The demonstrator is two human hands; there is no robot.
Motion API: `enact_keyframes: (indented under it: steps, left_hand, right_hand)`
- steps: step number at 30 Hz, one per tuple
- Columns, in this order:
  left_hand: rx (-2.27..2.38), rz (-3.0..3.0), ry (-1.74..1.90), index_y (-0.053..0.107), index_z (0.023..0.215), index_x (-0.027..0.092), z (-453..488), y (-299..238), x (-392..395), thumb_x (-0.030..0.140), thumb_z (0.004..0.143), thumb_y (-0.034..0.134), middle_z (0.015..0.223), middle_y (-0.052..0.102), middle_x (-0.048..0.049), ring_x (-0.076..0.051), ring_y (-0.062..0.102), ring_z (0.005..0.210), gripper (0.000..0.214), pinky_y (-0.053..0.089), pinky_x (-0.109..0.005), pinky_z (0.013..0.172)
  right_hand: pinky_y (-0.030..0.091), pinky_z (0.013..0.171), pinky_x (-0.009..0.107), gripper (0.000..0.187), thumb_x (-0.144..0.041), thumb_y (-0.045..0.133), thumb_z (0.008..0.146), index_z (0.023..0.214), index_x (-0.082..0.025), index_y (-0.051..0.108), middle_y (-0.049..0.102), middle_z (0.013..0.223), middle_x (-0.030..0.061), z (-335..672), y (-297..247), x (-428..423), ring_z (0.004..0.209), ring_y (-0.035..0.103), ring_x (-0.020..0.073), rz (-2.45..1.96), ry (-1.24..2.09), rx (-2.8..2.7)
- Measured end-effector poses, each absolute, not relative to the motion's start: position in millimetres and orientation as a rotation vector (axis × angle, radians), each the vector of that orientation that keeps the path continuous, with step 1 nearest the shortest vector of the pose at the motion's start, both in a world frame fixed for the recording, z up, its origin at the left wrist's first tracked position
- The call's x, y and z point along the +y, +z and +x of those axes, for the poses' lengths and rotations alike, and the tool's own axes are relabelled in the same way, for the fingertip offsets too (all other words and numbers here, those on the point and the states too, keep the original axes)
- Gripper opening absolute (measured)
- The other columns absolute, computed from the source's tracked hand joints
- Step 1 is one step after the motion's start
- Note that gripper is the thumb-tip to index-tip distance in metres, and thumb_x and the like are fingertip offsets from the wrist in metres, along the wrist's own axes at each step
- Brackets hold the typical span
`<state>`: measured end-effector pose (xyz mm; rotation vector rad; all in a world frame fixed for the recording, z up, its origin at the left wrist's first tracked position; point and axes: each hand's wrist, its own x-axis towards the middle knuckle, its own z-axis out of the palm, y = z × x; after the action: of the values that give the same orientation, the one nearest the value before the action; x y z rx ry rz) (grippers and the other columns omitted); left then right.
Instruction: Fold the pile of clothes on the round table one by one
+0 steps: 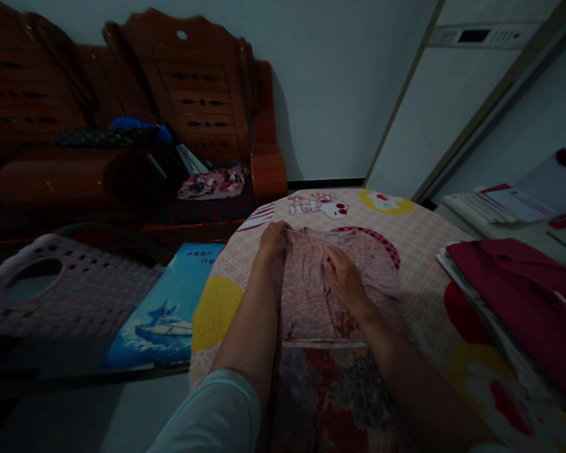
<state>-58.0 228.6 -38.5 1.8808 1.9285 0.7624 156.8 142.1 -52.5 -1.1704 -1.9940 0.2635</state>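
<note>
Fabric is touched by both bare hands: at the left hand (274, 239) the fingers are curled at the far left corner of one pale pink, heathered knit garment (306, 302), though whether cloth is pinched there cannot be told; at the right hand (343, 277) the fingers are held close together and laid on its middle, the thumb tucked low, and again a pinch cannot be made out. The garment is spread flat beneath and between the two hands, with one short sleeve reaching out to the right of the right hand. Below its hem, on the near side of both hands, one stretch of grey and rust-red printed fabric (330, 390) is seen; whether it is joined to the garment cannot be told. All this is borne by one rounded table in a pink, cartoon-printed cover (419, 251). Well to the right of the right hand, one folded magenta cloth (523, 283) is stacked on other layers. To the left of the left hand are seen one glossy blue printed bag (174, 302) and, farther out, one pink woven basket (99, 289). Beyond the left hand, one folded floral cloth (214, 182) is set on carved brown wooden seating (195, 94).
</note>
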Motion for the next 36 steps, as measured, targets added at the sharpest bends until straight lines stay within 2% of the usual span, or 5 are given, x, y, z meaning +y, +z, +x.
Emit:
enact_keyframes:
  steps: [9, 20, 24, 29, 36]
  left_hand:
    - [2.019, 1.687, 0.868, 0.069, 0.100, 0.016, -56, -38, 230, 0.025, 0.089, 0.053, 0.101, 0.072, -0.0107, -0.022, 0.064, 0.097, 0.021, 0.044, -0.030, 0.086]
    - [1.936, 1.815, 0.956, 0.064, 0.106, 0.022, -51, -35, 228, 0.017, 0.082, 0.061, 0.095, 0.070, -0.0040, -0.019, 0.063, 0.092, 0.025, 0.044, -0.029, 0.083]
    - [2.019, 1.821, 0.855, 0.065, 0.102, 0.021, -50, -41, 225, 0.016, 0.083, 0.059, 0.102, 0.068, -0.0090, -0.025, 0.061, 0.103, 0.021, 0.044, -0.034, 0.089]
    - [2.006, 1.780, 0.940, 0.062, 0.116, 0.016, -53, -41, 227, 0.013, 0.080, 0.060, 0.121, 0.061, -0.0149, -0.027, 0.058, 0.110, 0.037, 0.043, -0.037, 0.096]
    - [1.321, 1.766, 0.969, 0.068, 0.103, 0.015, -23, 5, 221, 0.018, 0.083, 0.057, 0.094, 0.069, -0.0067, -0.015, 0.064, 0.077, 0.023, 0.052, -0.029, 0.074]
  right_hand:
    - [0.045, 0.100, 0.040, 0.018, -0.021, 0.049, 0.092, 0.096, -0.018, 0.066, 0.064, 0.113, 0.0143, 155, -56, 138, 0.110, 0.057, 0.0251, -1.457, 0.068, -2.164]
    - [0.041, 0.105, 0.048, 0.022, -0.021, 0.056, 0.090, 0.110, -0.015, 0.064, 0.052, 0.136, 0.0189, 155, -52, 133, 0.125, 0.047, 0.0307, -1.411, 0.017, -2.131]
    - [0.044, 0.101, 0.044, 0.019, -0.021, 0.056, 0.089, 0.105, -0.017, 0.065, 0.059, 0.123, 0.0167, 154, -58, 134, 0.115, 0.053, 0.0280, -1.479, 0.004, -2.164]
    - [0.041, 0.103, 0.047, 0.021, -0.023, 0.054, 0.091, 0.107, -0.015, 0.064, 0.060, 0.122, 0.0186, 155, -60, 135, 0.114, 0.052, 0.0291, -1.524, 0.031, -2.202]
    - [0.042, 0.102, 0.045, 0.022, -0.019, 0.053, 0.088, 0.105, -0.016, 0.067, 0.062, 0.121, 0.0160, 152, -49, 129, 0.115, 0.053, 0.0275, -1.468, -0.001, -2.206]
